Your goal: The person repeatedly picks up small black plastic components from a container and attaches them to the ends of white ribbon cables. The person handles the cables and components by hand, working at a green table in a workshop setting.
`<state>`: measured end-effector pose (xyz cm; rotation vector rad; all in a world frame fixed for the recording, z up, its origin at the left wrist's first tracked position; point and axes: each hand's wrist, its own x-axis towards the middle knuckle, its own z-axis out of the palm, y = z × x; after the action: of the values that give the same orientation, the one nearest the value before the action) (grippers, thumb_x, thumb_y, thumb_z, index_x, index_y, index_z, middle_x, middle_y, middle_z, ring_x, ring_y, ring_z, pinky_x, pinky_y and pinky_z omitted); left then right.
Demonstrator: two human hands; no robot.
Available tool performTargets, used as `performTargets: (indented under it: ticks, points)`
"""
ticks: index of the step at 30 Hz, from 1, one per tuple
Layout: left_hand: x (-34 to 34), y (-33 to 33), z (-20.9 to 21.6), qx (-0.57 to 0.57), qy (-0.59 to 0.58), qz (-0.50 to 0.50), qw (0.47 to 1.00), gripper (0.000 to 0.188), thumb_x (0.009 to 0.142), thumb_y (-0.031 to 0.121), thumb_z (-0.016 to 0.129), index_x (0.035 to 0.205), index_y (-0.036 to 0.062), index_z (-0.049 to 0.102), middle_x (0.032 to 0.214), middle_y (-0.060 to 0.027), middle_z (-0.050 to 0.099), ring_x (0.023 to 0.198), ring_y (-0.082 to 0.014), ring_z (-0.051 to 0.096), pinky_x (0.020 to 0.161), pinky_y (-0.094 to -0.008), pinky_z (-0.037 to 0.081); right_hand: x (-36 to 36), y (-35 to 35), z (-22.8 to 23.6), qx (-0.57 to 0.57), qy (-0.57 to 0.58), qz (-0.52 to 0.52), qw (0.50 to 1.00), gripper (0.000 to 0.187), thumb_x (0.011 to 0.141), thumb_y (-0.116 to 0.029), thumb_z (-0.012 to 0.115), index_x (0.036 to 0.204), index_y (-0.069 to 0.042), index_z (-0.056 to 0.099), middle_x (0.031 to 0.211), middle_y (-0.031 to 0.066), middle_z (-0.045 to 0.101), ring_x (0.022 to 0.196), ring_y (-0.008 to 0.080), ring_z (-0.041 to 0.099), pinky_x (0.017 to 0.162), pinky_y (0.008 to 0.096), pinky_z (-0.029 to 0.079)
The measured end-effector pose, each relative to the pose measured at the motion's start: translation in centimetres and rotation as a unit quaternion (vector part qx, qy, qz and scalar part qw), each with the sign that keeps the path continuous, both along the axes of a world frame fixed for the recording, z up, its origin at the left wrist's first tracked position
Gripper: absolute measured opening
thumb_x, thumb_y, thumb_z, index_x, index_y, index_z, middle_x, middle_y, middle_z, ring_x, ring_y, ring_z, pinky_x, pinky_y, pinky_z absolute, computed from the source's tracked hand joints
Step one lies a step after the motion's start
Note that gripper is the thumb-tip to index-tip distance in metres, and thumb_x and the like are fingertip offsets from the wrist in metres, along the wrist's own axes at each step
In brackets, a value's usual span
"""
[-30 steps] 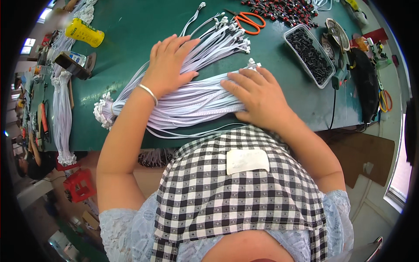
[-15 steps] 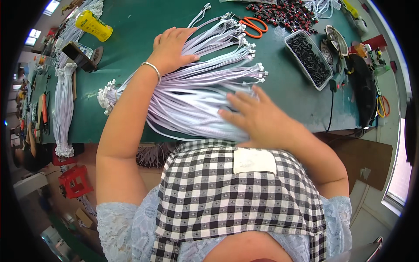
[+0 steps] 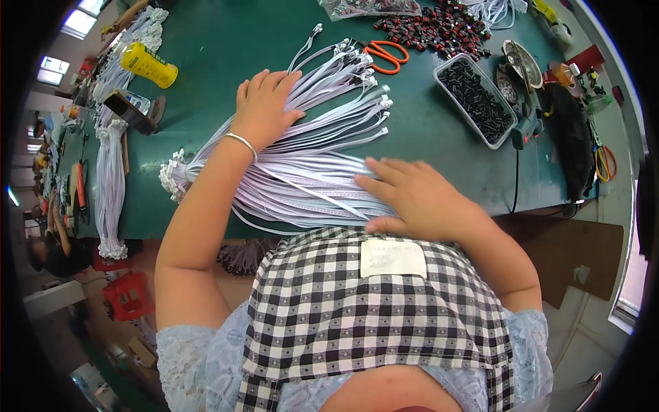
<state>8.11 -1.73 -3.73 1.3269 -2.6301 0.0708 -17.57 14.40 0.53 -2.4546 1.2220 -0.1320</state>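
Head view: our white cables [image 3: 309,189] now fan wider, better separated.
Left hand [image 3: 264,115]: fingers spread, pinching none visibly.
Right hand [image 3: 427,204]: fingers outstretched, likewise.

White cables [image 3: 309,196], green table [image 3: 226,41], black-and-white checked apron [image 3: 374,309], orange-handled scissors [image 3: 374,49], yellow bottle [image 3: 149,65].

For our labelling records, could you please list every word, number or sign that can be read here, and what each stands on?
No text is legible.
Yellow bottle: dark print, too small to read.
Pale patch on the checked apron: marks too faint to read.
I can make out no other lettering.
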Motion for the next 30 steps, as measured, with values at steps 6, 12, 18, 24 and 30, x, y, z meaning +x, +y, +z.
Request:
performTargets:
  ticks: [6, 12, 18, 24, 30]
  points:
    - [-4.6, 1.9, 2.6, 0.007, 0.067, -0.128, 0.990, 0.036, 0.077, 0.013, 0.067, 0.111, 0.0109, 0.057, 0.105, -0.0093, 0.056, 0.104, -0.0308, 0.050, 0.087, -0.0408, 0.041, -0.6, -2.8, 1.3, -0.005, -0.097, -0.125, 0.987, 0.054, 0.085, -0.044, 0.057, 0.126, -0.008, 0.052, 0.132, 0.0157, 0.049, 0.120, 0.0324, 0.048, 0.101, 0.0424, 0.036]
    - [-8.4, 1.9, 0.2, 0.048, 0.116, -0.108, 0.986, 0.012, 0.080, 0.012, 0.061, 0.089, 0.0058, 0.055, 0.086, -0.0105, 0.057, 0.084, -0.0299, 0.056, 0.071, -0.0398, 0.048, -1.3, -5.0, -3.4, -0.183, -0.010, -0.160, 0.970, 0.049, 0.084, -0.046, 0.057, 0.110, -0.005, 0.061, 0.124, 0.0147, 0.053, 0.115, 0.0301, 0.050, 0.102, 0.0483, 0.032]
    - [-9.5, 4.0, 0.3, 0.127, 0.097, -0.091, 0.983, 0.021, 0.079, 0.013, 0.064, 0.097, 0.0073, 0.056, 0.092, -0.0111, 0.056, 0.086, -0.0316, 0.055, 0.073, -0.0402, 0.046, -3.0, -0.5, -1.1, 0.000, -0.134, -0.113, 0.984, 0.036, 0.082, -0.034, 0.064, 0.105, -0.007, 0.065, 0.116, 0.0154, 0.058, 0.109, 0.0318, 0.054, 0.095, 0.0425, 0.039]
    - [-10.6, 3.5, -0.4, 0.142, 0.229, -0.142, 0.953, 0.017, 0.080, 0.004, 0.057, 0.098, 0.0031, 0.056, 0.088, -0.0135, 0.056, 0.082, -0.0307, 0.056, 0.073, -0.0375, 0.046, -7.2, -3.5, 0.8, -0.219, -0.117, -0.211, 0.945, 0.024, 0.081, -0.025, 0.065, 0.095, -0.005, 0.065, 0.096, 0.0103, 0.066, 0.091, 0.0307, 0.060, 0.081, 0.0403, 0.046]
    - [-9.8, 3.3, 0.0, 0.499, 0.364, -0.001, 0.786, 0.017, 0.088, 0.009, 0.058, 0.102, 0.0003, 0.061, 0.089, -0.0037, 0.063, 0.080, -0.0097, 0.059, 0.074, -0.0236, 0.047, -12.6, -6.8, -1.2, -0.284, 0.100, -0.335, 0.893, 0.025, 0.077, -0.015, 0.066, 0.101, -0.008, 0.065, 0.094, 0.0051, 0.063, 0.094, 0.0234, 0.056, 0.081, 0.0380, 0.043]
